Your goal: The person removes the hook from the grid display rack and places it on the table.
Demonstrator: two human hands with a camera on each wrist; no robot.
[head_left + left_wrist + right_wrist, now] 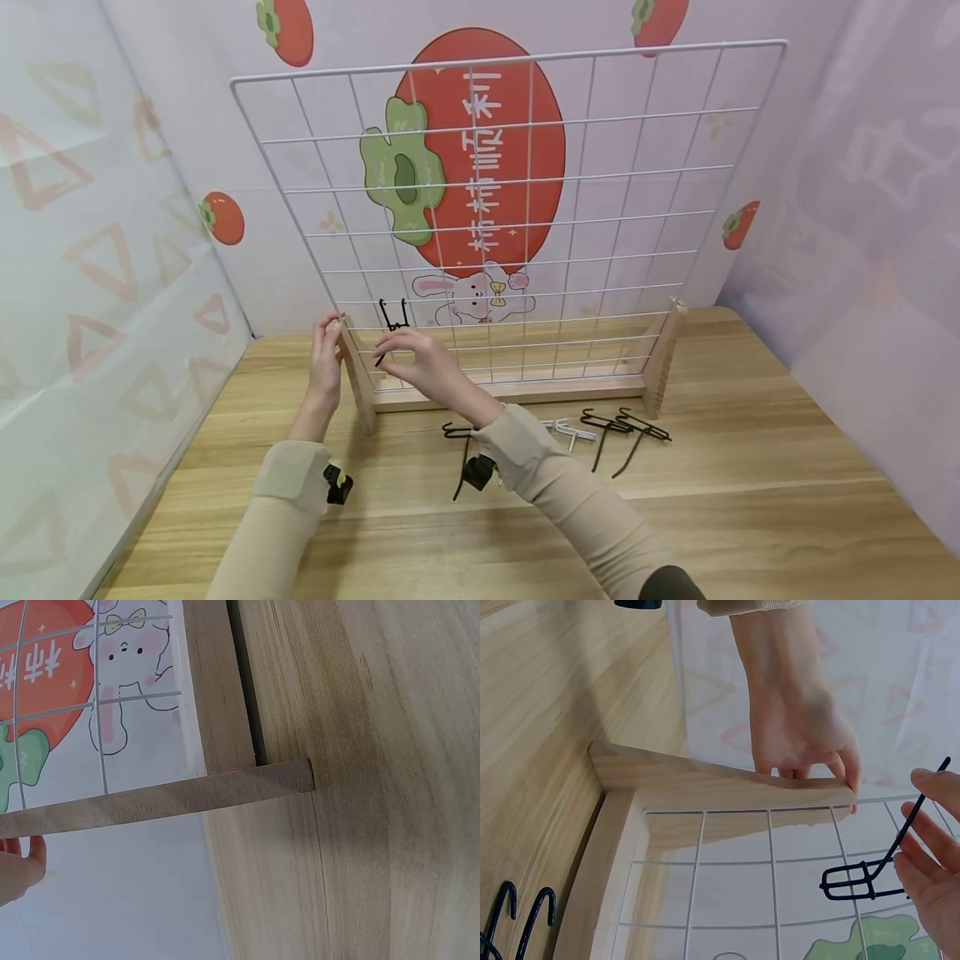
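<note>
A white wire grid panel (510, 60) stands tilted in a wooden stand (517, 390). My left hand (326, 358) holds the top of the stand's left wooden upright (356, 375); in the right wrist view its fingers (847, 766) bend over that wood. With thumb and fingers my right hand (429, 363) pinches the rod of a black wire display hook (889, 859). The hook's two-pronged end overlaps the lower left grid wires in the head view. Part of its rod is hidden by the right hand.
Below the stand, more black hooks (606, 425) and white hooks (576, 433) lie on the wooden table (765, 450). The right forearm partly covers some of them. A printed cloth backdrop (600, 292) hangs behind the grid, and the right upright (662, 367) rises at the stand's other end.
</note>
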